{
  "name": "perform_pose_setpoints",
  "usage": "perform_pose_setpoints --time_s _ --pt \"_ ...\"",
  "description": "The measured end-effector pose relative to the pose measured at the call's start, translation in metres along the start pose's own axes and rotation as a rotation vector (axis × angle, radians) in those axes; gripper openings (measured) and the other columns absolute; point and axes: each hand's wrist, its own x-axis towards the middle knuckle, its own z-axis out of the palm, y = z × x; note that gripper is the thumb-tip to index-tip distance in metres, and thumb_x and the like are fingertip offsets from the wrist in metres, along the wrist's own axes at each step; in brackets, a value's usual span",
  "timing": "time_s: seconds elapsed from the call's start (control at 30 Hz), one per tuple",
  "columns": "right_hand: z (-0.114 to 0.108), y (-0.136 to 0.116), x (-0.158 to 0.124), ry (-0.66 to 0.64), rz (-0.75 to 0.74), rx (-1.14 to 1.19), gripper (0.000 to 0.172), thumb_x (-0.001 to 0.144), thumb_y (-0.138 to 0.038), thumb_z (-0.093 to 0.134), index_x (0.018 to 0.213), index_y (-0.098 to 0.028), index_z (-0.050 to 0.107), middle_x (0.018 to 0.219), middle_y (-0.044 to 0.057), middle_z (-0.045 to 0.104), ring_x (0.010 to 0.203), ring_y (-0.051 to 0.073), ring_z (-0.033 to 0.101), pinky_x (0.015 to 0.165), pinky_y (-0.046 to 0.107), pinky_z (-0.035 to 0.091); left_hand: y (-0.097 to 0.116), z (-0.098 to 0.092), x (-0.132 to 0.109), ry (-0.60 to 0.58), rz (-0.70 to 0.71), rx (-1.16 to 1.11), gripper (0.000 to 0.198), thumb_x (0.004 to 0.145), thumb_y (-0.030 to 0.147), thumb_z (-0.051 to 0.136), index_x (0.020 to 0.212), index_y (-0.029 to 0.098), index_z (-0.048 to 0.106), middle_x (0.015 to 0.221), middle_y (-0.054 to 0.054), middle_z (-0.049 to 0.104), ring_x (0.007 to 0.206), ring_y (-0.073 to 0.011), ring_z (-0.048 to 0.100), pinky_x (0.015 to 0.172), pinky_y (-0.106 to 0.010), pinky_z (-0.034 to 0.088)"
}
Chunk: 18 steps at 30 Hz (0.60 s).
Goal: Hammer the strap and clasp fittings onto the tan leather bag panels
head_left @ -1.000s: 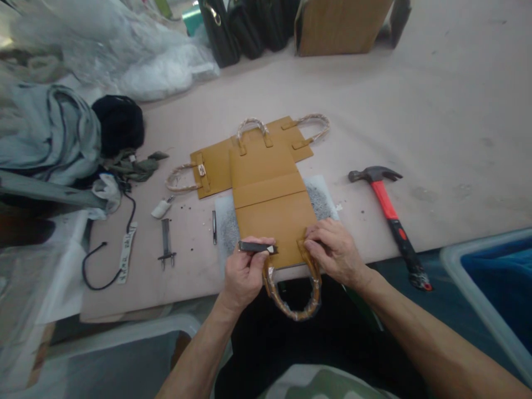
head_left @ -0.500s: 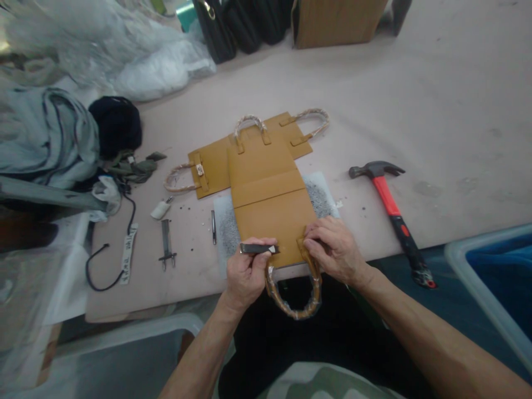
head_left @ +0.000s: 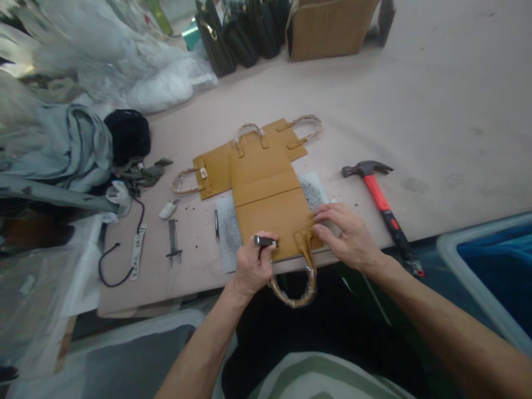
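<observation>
A tan leather bag panel (head_left: 270, 213) lies creased across the middle, with a wrapped handle (head_left: 293, 302) hanging over the table's near edge. My left hand (head_left: 254, 263) is closed around a short dark bar-like tool (head_left: 264, 241), lying sideways above the panel's near left part; its exact kind is unclear. Beside the near right handle tab, my right hand (head_left: 347, 233) has thumb and forefinger at the panel's right edge, apparently pinching it. Under the panel is a pale speckled slab (head_left: 230, 227). More tan panels with wrapped handles (head_left: 216, 166) lie behind.
A claw hammer (head_left: 380, 202) with a red and black handle lies right. To the left are a pen-like tool (head_left: 216, 226), a metal tool (head_left: 173, 241) and a black cord (head_left: 108, 284). Bins (head_left: 453, 244) flank the table; a cardboard box (head_left: 326, 33) and dark bags (head_left: 253, 36) stand behind.
My right hand has moved off the handle tab to the panel's right edge. The tool in my left hand has turned to point more toward me. The whole view has shifted slightly.
</observation>
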Motion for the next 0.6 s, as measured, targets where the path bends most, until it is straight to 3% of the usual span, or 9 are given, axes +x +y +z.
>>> perform_pose_setpoints --time_s 0.1,0.2,0.27,0.37,0.43,0.5,0.6 --pt "-0.028 0.025 -0.002 0.098 0.194 -0.392 0.018 0.088 -0.030 0.058 0.097 -0.018 0.066 0.105 0.016 0.069 0.105 0.033 0.062 0.098 0.049 0.049 0.000 0.003 0.000 -0.008 0.017 0.019 0.013 0.097 0.016 0.053 0.105 0.018 0.063 0.096 -0.007 0.076 0.087 -0.0160 0.075 0.079 -0.025 0.059" --pt "-0.050 0.046 -0.008 0.005 0.404 -0.696 0.033 0.085 -0.032 0.059 0.110 -0.011 0.066 0.109 0.022 0.065 0.107 0.040 0.059 0.096 0.054 0.049 0.000 0.004 0.002 0.000 -0.017 0.000 0.012 0.096 0.015 0.053 0.103 0.018 0.062 0.091 -0.005 0.075 0.081 -0.0150 0.073 0.076 -0.024 0.059" --pt "-0.059 0.051 -0.011 -0.055 0.492 -0.751 0.041 0.086 -0.033 0.060 0.119 -0.010 0.063 0.115 0.025 0.062 0.110 0.042 0.058 0.093 0.054 0.049 0.000 0.004 0.003 0.007 -0.049 -0.028 0.011 0.095 0.014 0.054 0.101 0.018 0.062 0.089 -0.004 0.074 0.078 -0.0142 0.073 0.074 -0.023 0.058" --pt "-0.065 0.047 -0.011 0.010 0.645 -0.605 0.044 0.086 -0.030 0.061 0.125 -0.011 0.058 0.126 0.028 0.056 0.115 0.044 0.055 0.092 0.054 0.046 -0.001 0.004 0.003 0.001 -0.050 -0.049 0.011 0.094 0.014 0.055 0.103 0.018 0.062 0.090 -0.004 0.074 0.076 -0.0136 0.072 0.073 -0.023 0.058" --pt "-0.069 0.045 -0.006 0.084 0.776 -0.407 0.032 0.083 -0.026 0.064 0.112 -0.012 0.061 0.117 0.027 0.059 0.112 0.042 0.056 0.090 0.052 0.044 -0.002 0.005 0.003 -0.005 -0.033 -0.054 0.011 0.095 0.015 0.055 0.104 0.019 0.061 0.091 -0.004 0.074 0.076 -0.0135 0.072 0.073 -0.023 0.058" --pt "-0.073 0.044 0.001 0.110 0.863 -0.213 0.013 0.078 -0.019 0.067 0.089 -0.017 0.061 0.091 0.016 0.062 0.097 0.033 0.059 0.082 0.044 0.046 -0.003 0.005 0.002 -0.006 -0.015 -0.052 0.011 0.096 0.015 0.054 0.105 0.019 0.060 0.091 -0.004 0.074 0.077 -0.0137 0.072 0.074 -0.023 0.058" --pt "-0.079 0.039 0.013 0.050 0.844 0.121 0.011 0.079 -0.019 0.061 0.071 -0.023 0.055 0.062 -0.003 0.050 0.066 0.015 0.051 0.061 0.027 0.045 -0.003 0.006 0.001 -0.005 0.011 -0.041 0.012 0.097 0.016 0.053 0.106 0.019 0.059 0.092 -0.005 0.074 0.078 -0.0144 0.073 0.075 -0.023 0.058"
